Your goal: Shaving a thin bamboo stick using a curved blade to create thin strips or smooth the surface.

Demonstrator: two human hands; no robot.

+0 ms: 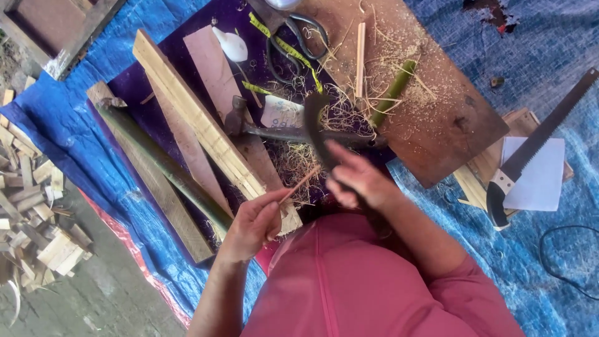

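My left hand [253,221] pinches a thin, pale bamboo sliver [301,183] that points up and to the right. Just right of it, my right hand [357,179] is blurred and closed around the handle of a dark curved knife [316,118]. The blade rises from the hand toward the wood shavings [299,159], and the sliver's tip lies close to the blade near my right hand. Both hands hover above my pink-clothed lap.
A long green bamboo pole [163,163] and pale wooden planks [198,117] lie to the left on a purple cloth. Scissors [301,36], a yellow measuring tape [293,55], a short green bamboo piece [393,93] and a brown board [437,112] lie ahead. A hand saw [538,142] on white paper is right; wood offcuts [34,215] are piled left.
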